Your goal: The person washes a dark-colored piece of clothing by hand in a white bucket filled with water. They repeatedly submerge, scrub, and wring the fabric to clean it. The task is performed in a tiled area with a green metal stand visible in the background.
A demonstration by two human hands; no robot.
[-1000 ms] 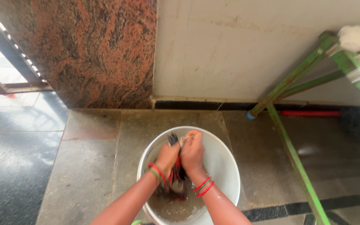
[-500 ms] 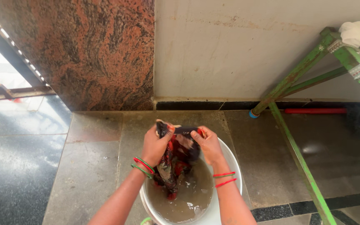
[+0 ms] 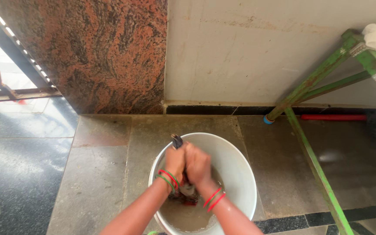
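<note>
A slab of mottled red-brown granite wall (image 3: 96, 52) is standing beside a plain cream plaster wall (image 3: 257, 48), both meeting a grey stone-tile floor (image 3: 105, 161) edged with black strips. A green metal frame (image 3: 314, 82) is leaning across the right side, a red pipe (image 3: 334, 117) is lying along the skirting, and daylight is pouring in from the left.

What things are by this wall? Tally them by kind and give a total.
Bucket: 1
Cloth: 1
Hands: 2, left hand and right hand, both clenched on the cloth
Green frame: 1
Red pipe: 1
Total: 6
</note>
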